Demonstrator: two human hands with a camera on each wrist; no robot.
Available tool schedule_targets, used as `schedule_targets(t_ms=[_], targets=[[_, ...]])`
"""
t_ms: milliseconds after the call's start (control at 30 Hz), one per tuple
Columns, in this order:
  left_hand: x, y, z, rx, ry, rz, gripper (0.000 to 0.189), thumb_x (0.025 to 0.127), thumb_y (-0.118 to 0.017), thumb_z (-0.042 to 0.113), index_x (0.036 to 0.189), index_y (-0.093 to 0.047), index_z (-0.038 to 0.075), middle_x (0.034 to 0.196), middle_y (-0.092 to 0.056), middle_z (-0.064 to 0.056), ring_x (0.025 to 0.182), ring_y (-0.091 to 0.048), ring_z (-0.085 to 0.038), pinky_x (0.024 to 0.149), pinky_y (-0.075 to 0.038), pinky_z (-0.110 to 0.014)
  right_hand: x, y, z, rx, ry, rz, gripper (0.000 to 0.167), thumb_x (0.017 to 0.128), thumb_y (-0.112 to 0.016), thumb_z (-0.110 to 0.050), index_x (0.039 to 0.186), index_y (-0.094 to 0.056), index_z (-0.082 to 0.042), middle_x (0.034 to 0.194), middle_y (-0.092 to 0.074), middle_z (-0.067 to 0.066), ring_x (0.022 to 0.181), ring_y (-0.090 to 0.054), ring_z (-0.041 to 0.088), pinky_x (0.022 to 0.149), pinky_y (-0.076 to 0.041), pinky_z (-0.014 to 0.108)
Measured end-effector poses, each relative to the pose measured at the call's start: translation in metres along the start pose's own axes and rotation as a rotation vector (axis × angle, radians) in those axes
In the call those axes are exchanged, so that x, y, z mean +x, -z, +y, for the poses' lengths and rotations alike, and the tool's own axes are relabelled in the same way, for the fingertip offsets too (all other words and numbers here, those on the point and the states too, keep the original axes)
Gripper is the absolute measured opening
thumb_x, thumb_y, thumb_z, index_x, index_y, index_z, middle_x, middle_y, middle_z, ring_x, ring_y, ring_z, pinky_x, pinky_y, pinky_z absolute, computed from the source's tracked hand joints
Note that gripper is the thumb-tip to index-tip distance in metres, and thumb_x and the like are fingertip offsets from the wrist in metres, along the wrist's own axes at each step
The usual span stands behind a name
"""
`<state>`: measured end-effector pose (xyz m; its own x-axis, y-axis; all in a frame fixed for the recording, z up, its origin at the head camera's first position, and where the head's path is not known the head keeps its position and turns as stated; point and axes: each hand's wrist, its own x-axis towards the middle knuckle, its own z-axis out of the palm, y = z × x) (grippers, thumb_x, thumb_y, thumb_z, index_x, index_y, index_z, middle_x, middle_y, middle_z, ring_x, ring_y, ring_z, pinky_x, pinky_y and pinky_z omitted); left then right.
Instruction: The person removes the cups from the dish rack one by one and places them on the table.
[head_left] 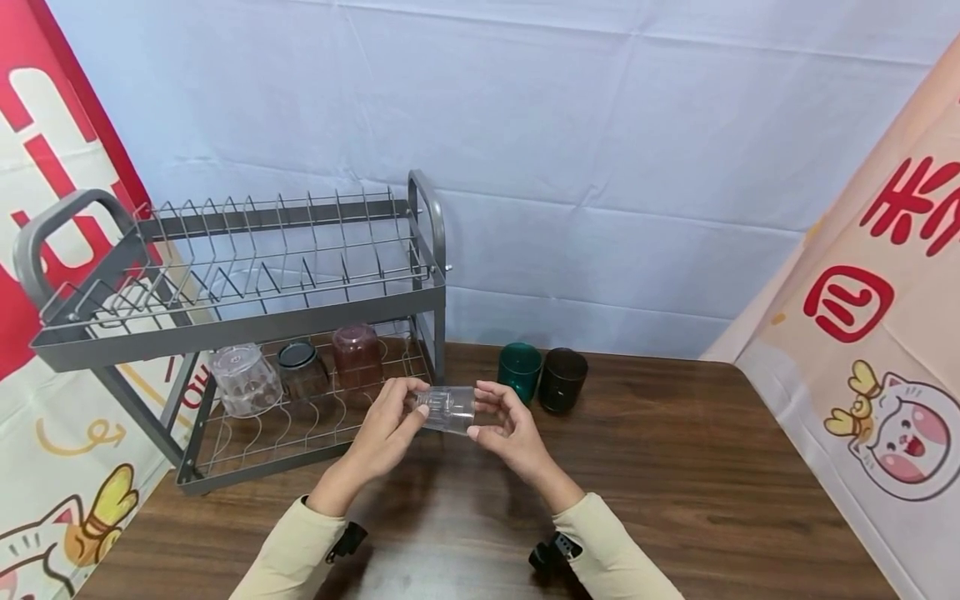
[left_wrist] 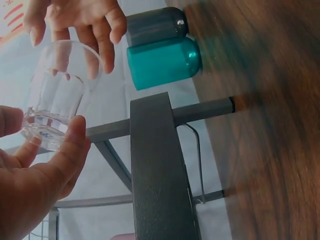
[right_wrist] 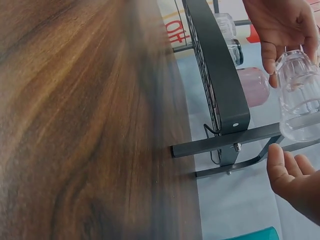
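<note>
A clear drinking glass (head_left: 448,410) lies sideways in the air over the table, in front of the rack. My left hand (head_left: 386,433) grips it around the thick base, thumb on the near side. At the rim end is my right hand (head_left: 517,433), its fingers spread and loosely bent. The left wrist view shows the glass (left_wrist: 60,95) with the fingers of the right hand (left_wrist: 82,15) behind its mouth. In the right wrist view, the fingertips of the right hand (right_wrist: 295,185) are just off the rim.
A grey two-tier dish rack (head_left: 240,329) stands at left. On its lower tier are a clear glass (head_left: 246,383), a dark grey glass (head_left: 302,371) and a pink glass (head_left: 357,358). A teal cup (head_left: 519,371) and a dark cup (head_left: 562,379) stand side by side behind the right hand.
</note>
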<state>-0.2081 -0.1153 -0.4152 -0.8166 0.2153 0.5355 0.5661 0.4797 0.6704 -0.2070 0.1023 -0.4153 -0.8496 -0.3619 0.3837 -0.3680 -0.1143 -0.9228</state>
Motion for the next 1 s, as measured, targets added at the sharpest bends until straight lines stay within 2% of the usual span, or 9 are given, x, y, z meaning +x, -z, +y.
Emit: schedule_targets(t_ms=[233,400,533,633,700,767,867,933,1000], targets=[[0.001,-0.004,0.001,-0.057,-0.009,0.006,0.026,0.087,-0.055,0.008,0.112,-0.053,0.012,0.1,-0.049,-0.001,0.087,-0.052,-0.012,0.067,-0.046,-0.028,0.003,0.005,0.023,0.079,0.015,-0.011,0.06,0.082,-0.059,0.01,0.136,-0.033,0.006,0.13,-0.037,0.029,0.114,-0.041,0.043,0.081,-0.049,0.033],[0.0,-0.007,0.002,-0.181,-0.002,-0.059,0.028,0.087,-0.058,0.0,0.114,-0.052,0.007,0.106,-0.048,-0.008,0.092,-0.052,-0.019,0.069,-0.05,-0.029,0.005,0.007,0.032,0.123,0.025,-0.004,0.059,0.081,-0.065,0.004,0.133,-0.037,0.004,0.127,-0.04,0.027,0.109,-0.046,0.031,0.08,-0.05,0.035],[0.0,-0.001,0.015,-0.24,-0.04,-0.094,0.032,0.081,-0.063,-0.008,0.11,-0.052,-0.003,0.104,-0.047,-0.018,0.089,-0.052,-0.029,0.067,-0.052,-0.036,0.005,0.008,0.032,0.157,0.053,-0.027,0.055,0.08,-0.065,0.007,0.128,-0.04,0.01,0.122,-0.042,0.031,0.105,-0.049,0.027,0.077,-0.051,0.034],[0.002,0.005,0.027,-0.24,-0.063,-0.097,0.033,0.076,-0.067,-0.011,0.106,-0.053,-0.007,0.101,-0.048,-0.019,0.086,-0.053,-0.033,0.066,-0.052,-0.038,0.006,0.011,0.031,0.171,0.079,-0.045,0.053,0.079,-0.065,0.009,0.126,-0.041,0.011,0.12,-0.043,0.032,0.104,-0.05,0.025,0.076,-0.051,0.034],[0.003,0.007,0.029,-0.243,-0.072,-0.098,0.033,0.075,-0.068,-0.011,0.104,-0.053,-0.007,0.099,-0.048,-0.019,0.084,-0.053,-0.033,0.065,-0.052,-0.039,0.006,0.011,0.031,0.178,0.091,-0.051,0.052,0.078,-0.065,0.009,0.125,-0.041,0.012,0.12,-0.042,0.031,0.104,-0.05,0.023,0.076,-0.051,0.034],[0.003,0.005,0.026,-0.249,-0.082,-0.093,0.034,0.074,-0.069,-0.011,0.104,-0.053,-0.006,0.098,-0.049,-0.018,0.084,-0.053,-0.032,0.064,-0.052,-0.041,0.007,0.012,0.031,0.187,0.099,-0.054,0.052,0.078,-0.065,0.01,0.125,-0.041,0.012,0.121,-0.042,0.031,0.104,-0.05,0.023,0.077,-0.051,0.034],[0.003,-0.001,0.012,-0.248,-0.091,-0.091,0.036,0.074,-0.071,-0.009,0.105,-0.054,-0.003,0.1,-0.049,-0.015,0.085,-0.055,-0.029,0.065,-0.052,-0.043,0.006,0.012,0.031,0.184,0.096,-0.055,0.052,0.079,-0.065,0.01,0.125,-0.041,0.012,0.122,-0.041,0.031,0.105,-0.049,0.023,0.077,-0.051,0.035],[0.001,-0.004,0.002,-0.196,-0.109,-0.098,0.038,0.074,-0.072,-0.005,0.107,-0.055,0.001,0.103,-0.051,-0.012,0.088,-0.056,-0.026,0.067,-0.052,-0.041,0.004,0.013,0.031,0.152,0.089,-0.051,0.052,0.079,-0.065,0.01,0.125,-0.042,0.011,0.122,-0.042,0.03,0.105,-0.05,0.024,0.078,-0.051,0.035],[0.0,-0.004,-0.005,-0.1,-0.141,-0.112,0.039,0.075,-0.074,0.004,0.11,-0.056,0.006,0.107,-0.051,-0.008,0.094,-0.056,-0.023,0.072,-0.051,-0.04,0.001,0.015,0.029,0.105,0.088,-0.041,0.051,0.079,-0.065,0.01,0.125,-0.044,0.01,0.121,-0.044,0.029,0.104,-0.051,0.026,0.076,-0.051,0.035]])
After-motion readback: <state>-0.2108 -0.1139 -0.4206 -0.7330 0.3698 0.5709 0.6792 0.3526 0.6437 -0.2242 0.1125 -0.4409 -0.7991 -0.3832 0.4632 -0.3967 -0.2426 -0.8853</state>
